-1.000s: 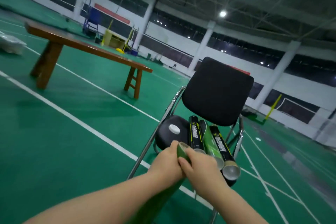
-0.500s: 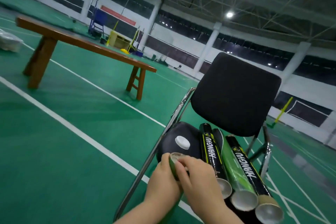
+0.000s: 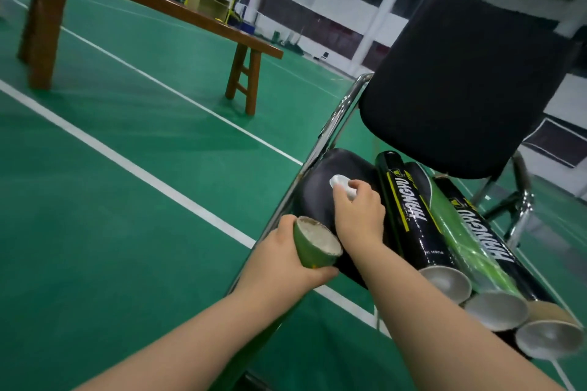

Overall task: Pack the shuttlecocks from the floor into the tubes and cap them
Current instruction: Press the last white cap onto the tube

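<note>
Green court [image 3: 127, 225] underfoot; left hand [image 3: 282, 260] grips the open green tube [image 3: 309, 252], right hand [image 3: 359, 213] pinches the white cap [image 3: 338, 182]; fumbled, it may roll away.

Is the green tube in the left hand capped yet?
Not capped. The green tube held by the left hand shows an open mouth with white inside; the right hand pinches the white cap on the chair seat.

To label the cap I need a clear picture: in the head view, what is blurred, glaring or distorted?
Head view: the cap and right hand are slightly smeared; the bench is clearly motion-blurred; a light streak glares on the green tube lying on the chair; the wide lens tilts the chair and pillars.
</note>
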Demonstrator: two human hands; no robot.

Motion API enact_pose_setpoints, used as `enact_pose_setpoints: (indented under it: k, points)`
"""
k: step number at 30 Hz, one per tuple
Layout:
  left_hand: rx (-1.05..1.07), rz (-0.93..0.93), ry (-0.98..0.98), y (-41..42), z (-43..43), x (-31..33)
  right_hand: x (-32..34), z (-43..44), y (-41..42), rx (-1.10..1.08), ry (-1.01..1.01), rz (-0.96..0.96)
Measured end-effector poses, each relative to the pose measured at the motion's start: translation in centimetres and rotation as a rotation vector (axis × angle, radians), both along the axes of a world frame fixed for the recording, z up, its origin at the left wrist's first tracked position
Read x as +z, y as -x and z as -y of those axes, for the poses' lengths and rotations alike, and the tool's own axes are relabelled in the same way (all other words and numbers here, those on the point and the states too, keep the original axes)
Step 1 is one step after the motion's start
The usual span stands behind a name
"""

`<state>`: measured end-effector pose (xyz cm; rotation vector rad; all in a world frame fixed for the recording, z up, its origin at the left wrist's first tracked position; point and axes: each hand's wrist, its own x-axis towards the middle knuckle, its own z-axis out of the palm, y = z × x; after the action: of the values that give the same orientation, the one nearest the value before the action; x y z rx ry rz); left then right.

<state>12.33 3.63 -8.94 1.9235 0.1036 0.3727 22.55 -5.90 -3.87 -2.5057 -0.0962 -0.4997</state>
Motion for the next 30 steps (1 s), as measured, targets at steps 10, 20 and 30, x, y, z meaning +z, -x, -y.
enact_pose_setpoints:
  k: [10,20,30]
  points:
    - [0.002,0.027,0.015,-0.7,1.0,-0.9,0.2,0.8,-3.0,0.151,0.394,-0.178]
    - [0.008,0.007,0.028,-0.3,1.3,-0.9,0.6,1.5,0.1,0.11,0.579,0.066]
    - [-0.057,-0.081,-0.01,3.9,1.9,-0.5,4.9,2.6,6.4,0.066,0.335,0.177]
